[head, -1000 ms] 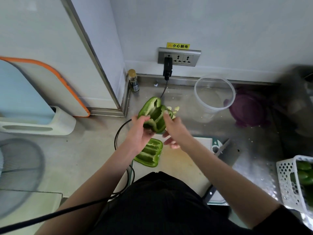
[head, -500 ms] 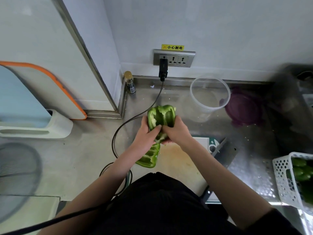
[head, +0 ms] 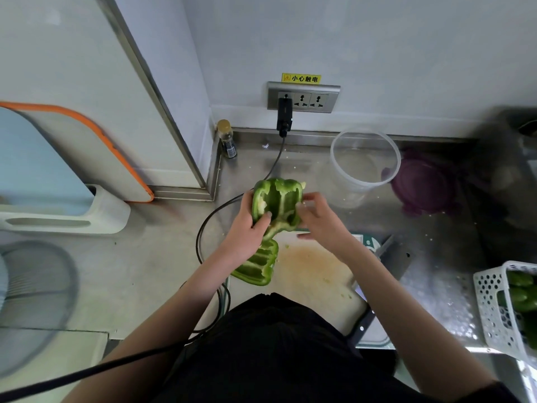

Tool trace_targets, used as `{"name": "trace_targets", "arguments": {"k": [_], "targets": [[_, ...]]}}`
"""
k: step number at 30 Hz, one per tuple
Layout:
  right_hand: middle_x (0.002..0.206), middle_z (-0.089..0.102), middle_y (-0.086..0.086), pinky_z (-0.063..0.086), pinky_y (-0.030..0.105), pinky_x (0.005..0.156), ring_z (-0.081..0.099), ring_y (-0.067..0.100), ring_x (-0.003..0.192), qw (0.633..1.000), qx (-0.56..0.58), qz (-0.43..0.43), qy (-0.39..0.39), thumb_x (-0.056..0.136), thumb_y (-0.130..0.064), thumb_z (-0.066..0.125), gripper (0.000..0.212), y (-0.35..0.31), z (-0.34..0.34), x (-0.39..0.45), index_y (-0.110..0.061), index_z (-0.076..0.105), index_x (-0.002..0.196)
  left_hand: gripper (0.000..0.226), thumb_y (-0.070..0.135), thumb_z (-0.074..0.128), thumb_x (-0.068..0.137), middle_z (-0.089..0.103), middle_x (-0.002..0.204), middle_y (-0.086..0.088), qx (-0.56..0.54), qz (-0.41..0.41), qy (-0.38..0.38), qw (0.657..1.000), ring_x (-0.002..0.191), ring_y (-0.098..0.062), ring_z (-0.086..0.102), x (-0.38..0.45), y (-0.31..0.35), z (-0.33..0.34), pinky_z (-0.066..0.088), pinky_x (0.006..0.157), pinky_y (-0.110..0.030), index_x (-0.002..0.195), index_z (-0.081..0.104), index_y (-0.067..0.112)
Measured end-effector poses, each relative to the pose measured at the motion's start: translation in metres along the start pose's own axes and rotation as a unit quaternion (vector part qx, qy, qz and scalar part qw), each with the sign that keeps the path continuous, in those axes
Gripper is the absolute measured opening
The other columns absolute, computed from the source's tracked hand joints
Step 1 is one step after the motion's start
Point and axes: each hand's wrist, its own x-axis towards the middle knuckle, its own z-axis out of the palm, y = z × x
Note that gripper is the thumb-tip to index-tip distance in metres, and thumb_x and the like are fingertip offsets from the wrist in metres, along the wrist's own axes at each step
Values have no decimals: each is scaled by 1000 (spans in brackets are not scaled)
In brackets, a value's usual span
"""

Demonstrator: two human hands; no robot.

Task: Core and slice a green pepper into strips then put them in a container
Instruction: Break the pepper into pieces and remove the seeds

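Your steel counter (head: 436,257) carries the cutting board (head: 313,274), stained orange in the middle, directly in front of you. At the far right a white perforated basket (head: 491,303) holds more green peppers (head: 520,295). Behind the board stands the clear round container (head: 364,167), open-topped, with its purple lid (head: 427,184) lying just beside it on the right. A cleaver (head: 389,266) lies along the board's right edge, and a black cable (head: 232,199) runs from the wall socket (head: 303,97) past your left wrist.

You hold one pepper half (head: 277,205) above the board's far edge, cut side facing you. Your left hand (head: 247,231) grips its left side, thumb pressed inside. Your right hand (head: 319,219) pinches its right edge with the fingers curled. The other pepper half (head: 257,267) lies on the board's left edge, partly under your left wrist.
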Motion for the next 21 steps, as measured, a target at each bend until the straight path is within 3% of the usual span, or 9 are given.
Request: {"name": "trace_targets", "arguments": {"k": [2,3,7,10,12,14,16,18,21], "targets": [[100,61,-2,53,31,78,61,16,89,985,-92,-73,127,96,-24,53,10,3,-5,-9,-18,50,104,39,11,47,95,56,98,11,1,6,9,1000,90,-4,58,-1,-1,-1,46,77,-22,128,32,25],[94,60,-4,51,29,75,59,14,85,973,-143,-106,146,94,-26,55,8,4,-5,-14,-19,55,99,39,7,47,94,57,96,9,-8,5,10,1000,88,-5,58,-1,-1,0,46,74,-21,125,32,26],[92,57,-10,45,27,69,57,11,86,963,-247,-84,71,89,-42,60,30,6,12,-28,-19,62,109,51,-8,46,85,54,99,-1,-74,-14,1,997,86,-12,57,-4,5,6,47,68,-19,116,32,30],[95,57,-4,43,27,67,58,18,87,963,-250,-59,86,86,-42,64,39,5,28,-27,-15,54,112,59,-15,45,77,49,99,-4,-137,-56,-5,989,81,-13,54,-4,6,10,46,57,-19,117,32,27],[96,57,-2,51,32,64,64,22,81,972,-224,-40,62,86,-38,63,37,2,35,-26,-14,47,109,63,-17,41,73,50,101,-8,-198,-73,-9,977,81,-17,53,-3,3,8,42,57,-25,117,36,28],[100,57,0,58,39,56,69,29,64,993,-113,17,6,88,-33,60,35,-4,37,-25,-18,38,111,68,-22,32,73,51,104,-13,-270,-86,-13,959,83,-22,53,-3,2,7,40,60,-28,118,39,28],[101,60,12,58,41,49,68,34,56,997,-2,69,-30,91,-23,54,32,-10,41,-27,-20,30,114,70,-22,26,74,53,105,-16,-309,-92,-25,946,80,-25,56,-4,3,7,45,53,-28,124,40,25],[97,62,16,58,41,52,68,34,62,999,-7,49,1,92,-14,47,32,-10,48,-25,-17,28,117,67,-16,28,73,53,101,-18,-329,-93,-48,939,68,-28,54,-6,6,10,44,46,-29,126,40,24],[98,63,10,55,43,66,64,30,82,998,-33,16,50,92,-12,44,33,-4,56,-25,-15,28,121,66,0,41,60,56,102,-8,-282,-85,-28,955,85,-23,58,-4,6,15,48,60,-32,121,44,24]]}}
